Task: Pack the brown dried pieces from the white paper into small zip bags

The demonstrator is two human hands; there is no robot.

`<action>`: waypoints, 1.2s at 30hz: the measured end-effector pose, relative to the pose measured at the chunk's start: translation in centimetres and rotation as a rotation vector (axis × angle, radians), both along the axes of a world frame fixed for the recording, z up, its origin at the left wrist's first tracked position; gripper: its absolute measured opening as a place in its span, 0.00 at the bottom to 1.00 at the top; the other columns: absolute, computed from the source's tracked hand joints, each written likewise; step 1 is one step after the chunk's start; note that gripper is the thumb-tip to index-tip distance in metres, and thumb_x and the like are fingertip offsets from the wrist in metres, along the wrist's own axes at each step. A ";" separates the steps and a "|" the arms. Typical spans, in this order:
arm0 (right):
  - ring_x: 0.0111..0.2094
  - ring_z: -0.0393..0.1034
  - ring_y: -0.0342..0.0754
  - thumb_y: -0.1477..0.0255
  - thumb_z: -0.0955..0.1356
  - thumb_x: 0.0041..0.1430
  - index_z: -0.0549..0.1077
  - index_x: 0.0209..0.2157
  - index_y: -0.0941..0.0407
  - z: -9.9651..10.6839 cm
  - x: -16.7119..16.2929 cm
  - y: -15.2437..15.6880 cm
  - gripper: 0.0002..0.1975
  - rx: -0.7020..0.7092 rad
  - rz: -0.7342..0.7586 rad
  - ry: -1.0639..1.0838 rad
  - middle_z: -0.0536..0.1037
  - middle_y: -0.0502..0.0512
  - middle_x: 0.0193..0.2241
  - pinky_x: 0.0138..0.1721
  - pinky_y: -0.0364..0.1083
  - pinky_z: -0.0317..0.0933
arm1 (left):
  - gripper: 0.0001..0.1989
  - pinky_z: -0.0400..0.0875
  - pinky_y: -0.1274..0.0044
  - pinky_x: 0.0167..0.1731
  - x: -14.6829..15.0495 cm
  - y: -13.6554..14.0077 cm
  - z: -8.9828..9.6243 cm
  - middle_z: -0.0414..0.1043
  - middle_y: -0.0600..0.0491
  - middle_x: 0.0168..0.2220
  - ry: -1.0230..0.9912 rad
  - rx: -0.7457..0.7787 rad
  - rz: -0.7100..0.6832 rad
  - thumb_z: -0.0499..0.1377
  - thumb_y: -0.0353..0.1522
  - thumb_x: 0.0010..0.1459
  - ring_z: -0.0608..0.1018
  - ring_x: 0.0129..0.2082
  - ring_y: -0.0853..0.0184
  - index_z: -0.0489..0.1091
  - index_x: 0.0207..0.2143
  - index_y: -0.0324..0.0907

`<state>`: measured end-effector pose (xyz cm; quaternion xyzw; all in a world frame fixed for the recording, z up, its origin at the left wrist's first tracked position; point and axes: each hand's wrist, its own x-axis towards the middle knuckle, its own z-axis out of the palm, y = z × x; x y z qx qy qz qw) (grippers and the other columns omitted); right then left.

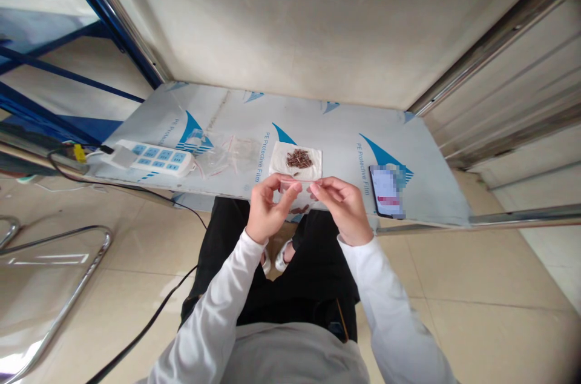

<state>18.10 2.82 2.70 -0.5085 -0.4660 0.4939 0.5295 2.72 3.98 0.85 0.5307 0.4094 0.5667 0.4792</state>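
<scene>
A small clear zip bag with a red strip along its top hangs between my hands at the table's front edge. Several brown pieces lie in its lower part. My left hand pinches the bag's top at one side, thumb against fingers. At the other side of the strip, my right hand pinches it too. Just beyond the bag, a pile of small brown, screw-like pieces rests on a white sheet or cloth. Their exact kind is too small to tell.
Left on the film-covered table lie a white power strip and several clear zip bags. A phone lies to the right. A black cable runs down to the floor, near a metal-framed chair.
</scene>
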 end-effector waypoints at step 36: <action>0.34 0.76 0.47 0.65 0.75 0.48 0.77 0.31 0.56 0.3 -1.6 0.2 0.11 -0.010 0.098 0.102 0.82 0.53 0.31 0.38 0.46 0.69 | 0.08 0.71 0.80 0.29 -0.7 -0.6 0.4 0.74 0.53 0.28 -0.085 -0.018 -0.003 0.65 0.34 0.54 0.75 0.25 0.72 0.73 0.31 0.38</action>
